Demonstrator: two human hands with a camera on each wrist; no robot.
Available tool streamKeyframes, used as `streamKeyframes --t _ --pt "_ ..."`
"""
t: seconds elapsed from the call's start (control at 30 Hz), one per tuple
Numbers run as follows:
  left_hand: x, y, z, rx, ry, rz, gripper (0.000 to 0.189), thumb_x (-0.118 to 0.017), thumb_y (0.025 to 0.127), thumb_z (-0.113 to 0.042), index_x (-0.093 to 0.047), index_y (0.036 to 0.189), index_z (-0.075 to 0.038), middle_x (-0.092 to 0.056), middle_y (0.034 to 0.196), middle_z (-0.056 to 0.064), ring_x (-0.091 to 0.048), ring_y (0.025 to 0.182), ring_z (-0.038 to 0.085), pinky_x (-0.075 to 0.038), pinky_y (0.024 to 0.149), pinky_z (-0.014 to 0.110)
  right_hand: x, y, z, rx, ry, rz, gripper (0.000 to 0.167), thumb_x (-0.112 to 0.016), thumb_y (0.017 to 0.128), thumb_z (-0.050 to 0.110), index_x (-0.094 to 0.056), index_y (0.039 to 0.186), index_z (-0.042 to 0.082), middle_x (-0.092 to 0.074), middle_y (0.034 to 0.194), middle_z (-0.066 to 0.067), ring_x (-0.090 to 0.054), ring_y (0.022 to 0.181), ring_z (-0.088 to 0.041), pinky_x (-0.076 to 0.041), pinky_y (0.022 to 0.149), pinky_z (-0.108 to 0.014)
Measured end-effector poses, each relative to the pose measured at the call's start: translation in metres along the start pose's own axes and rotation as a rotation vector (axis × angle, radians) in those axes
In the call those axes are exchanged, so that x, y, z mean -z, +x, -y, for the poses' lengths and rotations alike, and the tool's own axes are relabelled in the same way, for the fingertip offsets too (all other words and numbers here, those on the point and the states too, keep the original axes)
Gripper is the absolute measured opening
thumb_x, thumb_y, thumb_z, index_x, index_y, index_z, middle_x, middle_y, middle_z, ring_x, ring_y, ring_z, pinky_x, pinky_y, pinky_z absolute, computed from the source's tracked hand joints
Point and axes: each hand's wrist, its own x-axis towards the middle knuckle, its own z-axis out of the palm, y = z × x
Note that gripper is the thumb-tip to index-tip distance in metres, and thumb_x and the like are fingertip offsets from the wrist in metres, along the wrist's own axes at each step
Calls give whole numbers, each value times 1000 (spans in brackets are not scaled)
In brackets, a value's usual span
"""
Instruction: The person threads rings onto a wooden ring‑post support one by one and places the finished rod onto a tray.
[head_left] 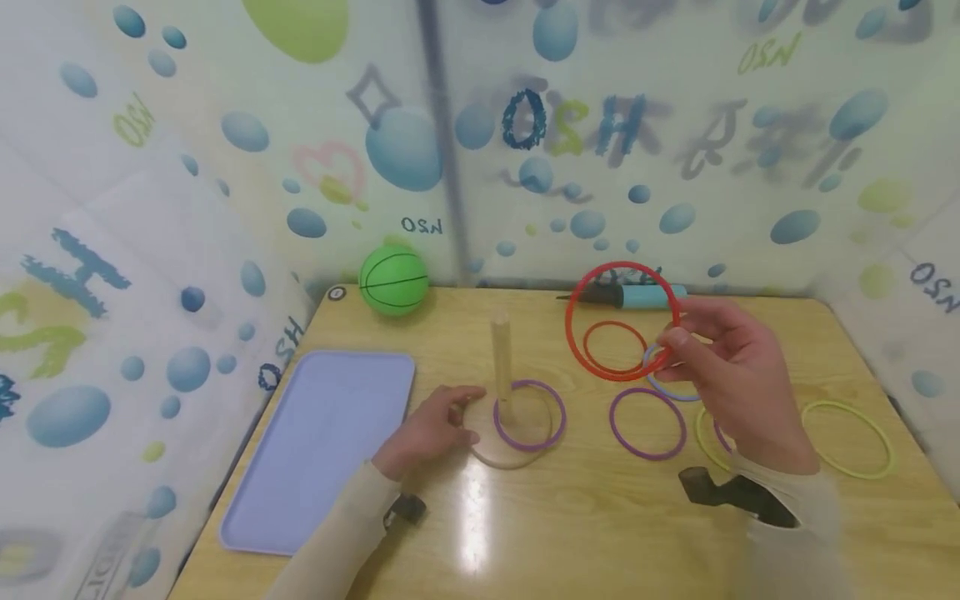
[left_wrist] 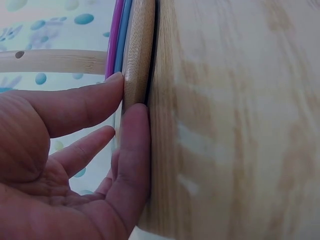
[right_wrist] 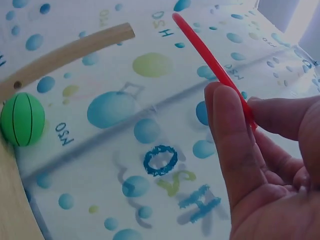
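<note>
A wooden peg [head_left: 501, 354] stands on a round wooden base [head_left: 487, 448] at the table's middle, with a purple ring [head_left: 529, 414] lying around it. My left hand [head_left: 429, 429] rests against the base's left rim, fingers straight and touching its edge [left_wrist: 137, 60]. My right hand [head_left: 723, 367] pinches a large red ring [head_left: 622, 321] and holds it upright above the table, right of the peg. In the right wrist view the red ring [right_wrist: 210, 60] runs between thumb and fingers. A smaller red ring [head_left: 615, 347], another purple ring [head_left: 647, 423] and a yellow-green ring [head_left: 847, 438] lie flat on the table.
A lavender tray [head_left: 322, 446] lies at the left of the wooden table [head_left: 570, 525]. A green ball [head_left: 393, 280] sits at the back left, a blue-handled pump [head_left: 637, 294] at the back. Patterned curtain walls close in the table on three sides.
</note>
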Motion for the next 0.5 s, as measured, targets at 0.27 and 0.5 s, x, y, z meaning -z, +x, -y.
streamKeyframes --t 0.27,0.5 --pt "1 2 -2 -2 8 0 73 -87 82 -10 -61 149 -25 -60 125 11 -59 102 24 -53 85 36 -36 17 -7 -87 0 -12 30 -66 100 -2 -64 130 3 -72 96 -4 -76 75 -19 -65 69 -36" --pt "1 1 -3 36 3 12 70 -84 85 -9 -61 148 -28 -59 130 10 -58 106 24 -53 89 38 -53 23 -29 -183 -24 23 28 -74 98 8 -68 125 13 -69 95 -2 -76 76 -15 -66 72 -37"
